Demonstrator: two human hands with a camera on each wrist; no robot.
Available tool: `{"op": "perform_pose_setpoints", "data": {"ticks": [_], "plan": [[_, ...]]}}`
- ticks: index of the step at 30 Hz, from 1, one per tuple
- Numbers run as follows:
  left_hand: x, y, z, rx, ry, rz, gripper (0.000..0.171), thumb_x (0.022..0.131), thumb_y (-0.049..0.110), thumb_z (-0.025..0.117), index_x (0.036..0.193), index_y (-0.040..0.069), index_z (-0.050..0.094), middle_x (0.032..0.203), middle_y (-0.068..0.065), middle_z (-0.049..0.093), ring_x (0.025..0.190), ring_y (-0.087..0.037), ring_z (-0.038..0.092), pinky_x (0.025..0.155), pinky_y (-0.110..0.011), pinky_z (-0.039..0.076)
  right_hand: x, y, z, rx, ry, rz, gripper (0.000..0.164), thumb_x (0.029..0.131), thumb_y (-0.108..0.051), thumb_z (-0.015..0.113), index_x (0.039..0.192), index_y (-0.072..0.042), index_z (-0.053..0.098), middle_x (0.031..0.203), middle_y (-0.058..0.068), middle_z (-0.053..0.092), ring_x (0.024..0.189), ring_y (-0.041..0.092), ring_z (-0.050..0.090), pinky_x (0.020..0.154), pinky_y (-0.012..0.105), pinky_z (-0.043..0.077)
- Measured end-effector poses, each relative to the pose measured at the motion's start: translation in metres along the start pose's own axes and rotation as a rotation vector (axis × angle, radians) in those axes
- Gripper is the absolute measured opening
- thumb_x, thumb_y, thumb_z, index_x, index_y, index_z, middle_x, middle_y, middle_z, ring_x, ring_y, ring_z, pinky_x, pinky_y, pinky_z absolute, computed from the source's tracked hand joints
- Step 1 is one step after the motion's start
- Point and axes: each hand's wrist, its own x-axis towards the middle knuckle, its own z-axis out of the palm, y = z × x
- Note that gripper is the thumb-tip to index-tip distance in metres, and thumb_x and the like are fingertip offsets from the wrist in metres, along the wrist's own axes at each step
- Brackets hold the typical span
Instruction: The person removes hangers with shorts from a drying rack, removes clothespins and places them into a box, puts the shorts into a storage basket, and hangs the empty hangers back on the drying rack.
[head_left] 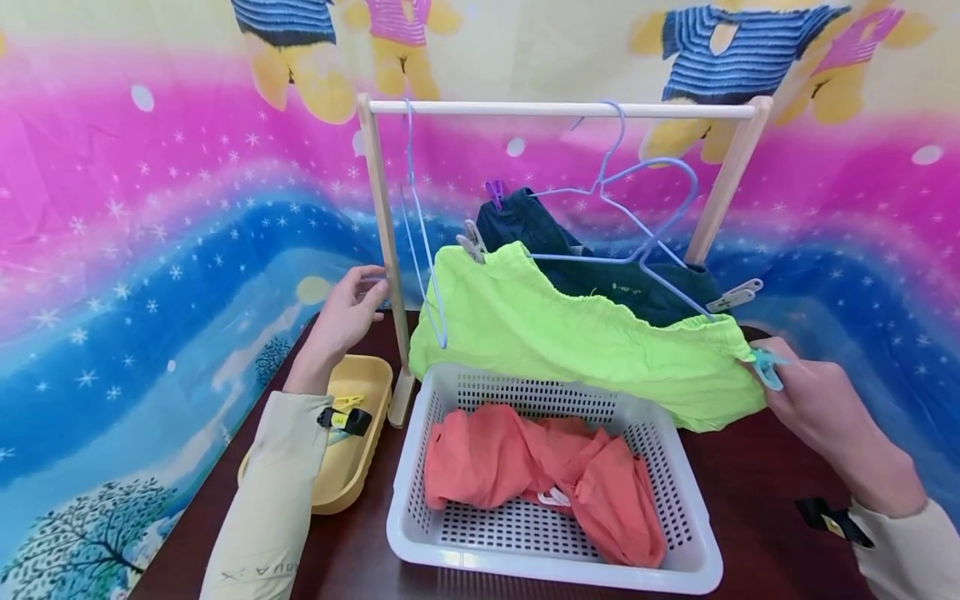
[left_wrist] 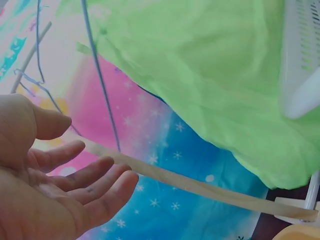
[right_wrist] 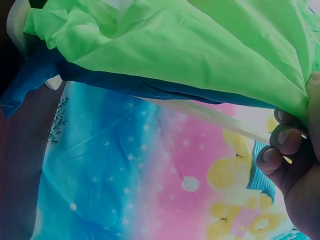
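Lime-green shorts (head_left: 570, 325) with a gathered waistband stretch below a blue hanger (head_left: 637, 250). A grey clothespin (head_left: 472, 242) sits at their left waist corner, a teal clothespin (head_left: 767, 368) at the right one. My right hand (head_left: 813, 404) grips the shorts at that right corner, right beside the teal clothespin. In the right wrist view, curled fingertips (right_wrist: 282, 142) show under the bunched cloth. My left hand (head_left: 348, 312) is beside the rack's left post, fingers loosely bent. Nothing lies in its palm (left_wrist: 65, 185) in the left wrist view.
The wooden rack (head_left: 525, 108) bears a second blue hanger (head_left: 420, 225) and dark shorts (head_left: 637, 292) with purple (head_left: 495, 193) and grey (head_left: 737, 296) clothespins. Before it stands a grey basket (head_left: 555, 575) holding red clothing (head_left: 487, 458). A yellow tray (head_left: 375, 367) with clothespins stands left.
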Motion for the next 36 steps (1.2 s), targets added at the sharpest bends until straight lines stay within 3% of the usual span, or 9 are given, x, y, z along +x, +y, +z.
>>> {"op": "perform_pose_setpoints", "data": {"ticks": [4, 7, 11, 15, 18, 23, 30, 36], "plan": [[-0.011, -0.001, 0.001, -0.063, -0.011, 0.062, 0.046, 0.105, 0.029, 0.043, 0.145, 0.005, 0.038, 0.143, -0.021, 0.048, 0.131, -0.037, 0.050, 0.099, -0.047, 0.050, 0.000, -0.002, -0.003, -0.016, -0.019, -0.011, 0.062, 0.105, -0.049, 0.025, 0.098, 0.002, 0.059, 0.068, 0.006, 0.057, 0.043, 0.009, 0.045, 0.047, 0.031, 0.047], [-0.021, 0.000, 0.001, -0.107, -0.002, 0.110, 0.046, 0.105, 0.030, 0.044, 0.143, 0.003, 0.040, 0.142, -0.020, 0.050, 0.130, -0.037, 0.050, 0.096, -0.039, 0.053, 0.000, -0.002, -0.003, 0.008, -0.021, -0.012, 0.058, 0.105, -0.048, 0.028, 0.097, 0.000, 0.060, 0.068, 0.003, 0.056, 0.046, 0.007, 0.044, 0.048, 0.027, 0.047], [-0.038, 0.007, 0.002, -0.135, 0.001, 0.172, 0.046, 0.104, 0.033, 0.045, 0.141, 0.005, 0.044, 0.139, -0.018, 0.053, 0.126, -0.033, 0.054, 0.092, -0.030, 0.054, -0.001, -0.005, -0.003, 0.077, -0.065, 0.067, 0.038, 0.104, -0.035, 0.046, 0.099, -0.001, 0.061, 0.068, -0.004, 0.051, 0.053, -0.002, 0.041, 0.054, 0.013, 0.043], [-0.056, 0.015, 0.003, -0.128, -0.013, 0.249, 0.039, 0.104, 0.031, 0.046, 0.136, 0.009, 0.049, 0.132, -0.015, 0.058, 0.113, -0.021, 0.062, 0.089, -0.028, 0.055, -0.003, -0.012, -0.003, 0.112, -0.126, 0.179, 0.013, 0.095, -0.015, 0.064, 0.102, -0.005, 0.062, 0.065, -0.010, 0.045, 0.058, -0.006, 0.038, 0.057, 0.006, 0.035], [-0.069, 0.022, 0.002, -0.121, -0.018, 0.323, 0.034, 0.105, 0.025, 0.046, 0.133, 0.007, 0.051, 0.127, -0.015, 0.061, 0.105, -0.013, 0.065, 0.087, -0.027, 0.056, -0.001, -0.019, -0.004, 0.137, -0.153, 0.213, 0.014, 0.091, -0.009, 0.068, 0.102, -0.008, 0.060, 0.065, -0.012, 0.040, 0.059, -0.005, 0.037, 0.057, 0.009, 0.031], [-0.084, 0.032, 0.001, -0.151, -0.045, 0.410, 0.030, 0.104, 0.016, 0.047, 0.130, 0.002, 0.053, 0.121, -0.016, 0.063, 0.104, -0.011, 0.065, 0.085, -0.026, 0.056, 0.003, -0.030, -0.007, 0.181, -0.172, 0.221, 0.017, 0.089, -0.006, 0.070, 0.100, -0.012, 0.059, 0.067, -0.013, 0.037, 0.059, -0.006, 0.036, 0.055, 0.012, 0.028], [-0.088, 0.035, 0.004, -0.189, -0.170, 0.473, 0.027, 0.103, 0.008, 0.046, 0.127, -0.003, 0.054, 0.118, -0.023, 0.062, 0.105, -0.020, 0.067, 0.082, -0.029, 0.058, 0.007, -0.035, -0.007, 0.274, -0.230, 0.264, 0.020, 0.088, -0.004, 0.069, 0.088, -0.018, 0.056, 0.065, -0.015, 0.034, 0.055, -0.004, 0.035, 0.052, 0.016, 0.029], [-0.082, 0.028, 0.005, -0.157, -0.168, 0.438, 0.025, 0.104, 0.011, 0.047, 0.124, 0.000, 0.057, 0.115, -0.022, 0.064, 0.102, -0.021, 0.067, 0.082, -0.030, 0.058, 0.000, -0.030, -0.011, 0.361, -0.304, 0.331, 0.023, 0.091, -0.005, 0.066, 0.081, -0.020, 0.052, 0.064, -0.015, 0.036, 0.058, -0.001, 0.038, 0.051, 0.019, 0.030]]}}
